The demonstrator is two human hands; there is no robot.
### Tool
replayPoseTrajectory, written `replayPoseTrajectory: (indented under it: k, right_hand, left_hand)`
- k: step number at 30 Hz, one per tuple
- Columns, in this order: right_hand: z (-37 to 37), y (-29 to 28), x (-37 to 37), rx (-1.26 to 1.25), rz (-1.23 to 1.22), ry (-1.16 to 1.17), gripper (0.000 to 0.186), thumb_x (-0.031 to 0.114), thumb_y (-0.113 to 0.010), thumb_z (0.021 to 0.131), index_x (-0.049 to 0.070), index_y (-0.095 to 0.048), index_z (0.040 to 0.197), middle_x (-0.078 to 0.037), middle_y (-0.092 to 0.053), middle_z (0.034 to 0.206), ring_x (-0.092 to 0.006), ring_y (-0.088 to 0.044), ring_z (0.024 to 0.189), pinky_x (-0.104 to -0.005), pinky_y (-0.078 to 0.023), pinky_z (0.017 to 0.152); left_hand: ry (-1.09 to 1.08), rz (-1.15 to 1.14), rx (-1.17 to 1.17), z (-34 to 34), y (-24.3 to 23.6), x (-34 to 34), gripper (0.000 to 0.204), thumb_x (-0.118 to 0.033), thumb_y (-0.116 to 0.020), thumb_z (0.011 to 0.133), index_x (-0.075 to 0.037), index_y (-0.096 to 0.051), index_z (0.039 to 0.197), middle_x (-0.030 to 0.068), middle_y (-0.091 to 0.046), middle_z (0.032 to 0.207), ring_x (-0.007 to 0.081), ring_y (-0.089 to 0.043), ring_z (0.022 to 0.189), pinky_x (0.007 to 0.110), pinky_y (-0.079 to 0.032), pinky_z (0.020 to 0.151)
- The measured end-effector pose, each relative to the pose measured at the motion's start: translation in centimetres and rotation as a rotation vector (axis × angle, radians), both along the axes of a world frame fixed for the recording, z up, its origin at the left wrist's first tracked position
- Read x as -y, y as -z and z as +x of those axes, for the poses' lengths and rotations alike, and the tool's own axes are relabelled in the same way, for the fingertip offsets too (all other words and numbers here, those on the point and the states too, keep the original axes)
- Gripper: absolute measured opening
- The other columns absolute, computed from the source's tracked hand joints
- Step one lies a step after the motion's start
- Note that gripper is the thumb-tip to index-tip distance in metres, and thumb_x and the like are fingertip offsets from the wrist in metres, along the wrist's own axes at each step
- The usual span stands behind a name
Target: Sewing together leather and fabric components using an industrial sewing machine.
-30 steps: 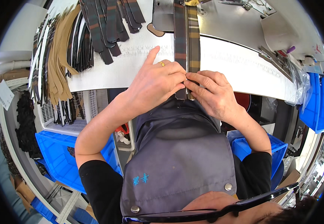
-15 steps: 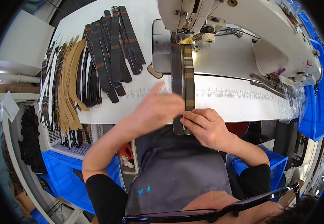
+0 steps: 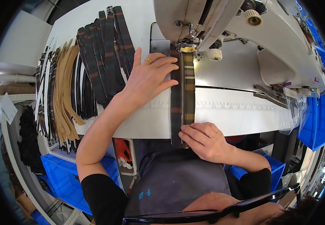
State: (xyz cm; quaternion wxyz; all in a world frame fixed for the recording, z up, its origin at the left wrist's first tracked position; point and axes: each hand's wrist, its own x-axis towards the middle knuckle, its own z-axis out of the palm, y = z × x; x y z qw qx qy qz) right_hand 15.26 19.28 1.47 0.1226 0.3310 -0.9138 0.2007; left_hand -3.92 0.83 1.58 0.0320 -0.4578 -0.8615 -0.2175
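A long metal zipper [image 3: 182, 90] runs from beneath the presser foot [image 3: 188, 49] of a white sewing machine [image 3: 203, 18] to the table's near edge. Dark striped fabric [image 3: 175, 101] lies along its left side, and olive plaid fabric [image 3: 189, 90] along its right. With fingers stretched and apart, my left hand [image 3: 147, 77] reaches to the dark fabric's left edge, fingertips at or on it near the machine. My right hand [image 3: 207, 141] pinches the near end of the zipper and plaid fabric at the table edge, thumb and fingers together.
Dark plaid strips [image 3: 106, 56] lie in a bundle at the left, beside tan strips [image 3: 63, 93] hanging over the edge. A blue crate [image 3: 63, 176] stands below. At right are a dark zipper piece [image 3: 269, 95], clear plastic [image 3: 295, 108] and blue bins [image 3: 316, 131].
My left hand has moved away from me, up the strip toward the machine, and its fingers have spread. My right hand has shifted slightly nearer me, still at the zipper's near end.
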Motion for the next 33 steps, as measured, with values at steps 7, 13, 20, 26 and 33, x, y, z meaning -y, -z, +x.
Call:
replayPoseTrajectory:
  k: [7, 13, 20, 26, 33]
  right_hand:
    - [-0.8, 0.1, -0.3, 0.03, -0.014, -0.024, 0.04, 0.012, -0.064, 0.074, 0.001, -0.064, 0.112, -0.008, -0.058, 0.12, -0.0226, -0.052, 0.104, -0.0335, -0.045, 0.083]
    - [-2.1, 0.0, -0.4, -0.019, -0.002, 0.001, 0.037, 0.013, -0.064, 0.074, 0.003, -0.065, 0.109, -0.008, -0.06, 0.115, -0.0223, -0.054, 0.101, -0.0331, -0.046, 0.083]
    - [-2.7, -0.1, -0.8, -0.036, 0.005, -0.051, 0.038, 0.011, -0.065, 0.07, 0.003, -0.066, 0.107, -0.007, -0.062, 0.113, -0.0221, -0.055, 0.098, -0.0328, -0.048, 0.079]
    - [-4.3, -0.4, -1.2, -0.04, 0.005, -0.021, 0.04, 0.009, -0.066, 0.064, 0.003, -0.068, 0.104, -0.007, -0.063, 0.111, -0.022, -0.056, 0.096, -0.0318, -0.049, 0.076]
    - [-6.3, -0.2, -1.5, -0.077, 0.006, -0.002, 0.035, 0.008, -0.065, 0.067, 0.003, -0.068, 0.102, -0.008, -0.062, 0.11, -0.0224, -0.057, 0.096, -0.0328, -0.05, 0.077]
  left_hand:
    - [-0.004, -0.002, 0.014, -0.8, 0.0, 0.1, 0.037, -0.035, -0.07, 0.081, -0.016, -0.066, 0.112, -0.003, -0.06, 0.126, 0.0231, -0.049, 0.122, 0.062, -0.013, 0.109]
    - [-0.031, 0.018, -0.2, 0.7, 1.2, -0.3, 0.036, -0.034, -0.067, 0.083, -0.014, -0.065, 0.113, -0.0032, -0.06, 0.125, 0.0209, -0.05, 0.12, 0.068, -0.023, 0.102]
    - [-0.075, 0.052, -0.199, 0.8, 2.1, -0.3, 0.037, -0.032, -0.068, 0.083, -0.013, -0.065, 0.115, -0.0034, -0.06, 0.127, 0.0198, -0.05, 0.123, 0.068, -0.021, 0.103]
    - [-0.131, 0.04, -0.214, 0.9, 1.6, -0.7, 0.038, -0.032, -0.068, 0.082, -0.014, -0.065, 0.115, -0.004, -0.06, 0.127, 0.0184, -0.05, 0.123, 0.067, -0.021, 0.103]
    - [-0.104, 0.039, -0.196, 1.1, 2.0, -0.9, 0.038, -0.032, -0.067, 0.083, -0.014, -0.064, 0.117, -0.0031, -0.059, 0.129, 0.018, -0.049, 0.123, 0.067, -0.022, 0.103]
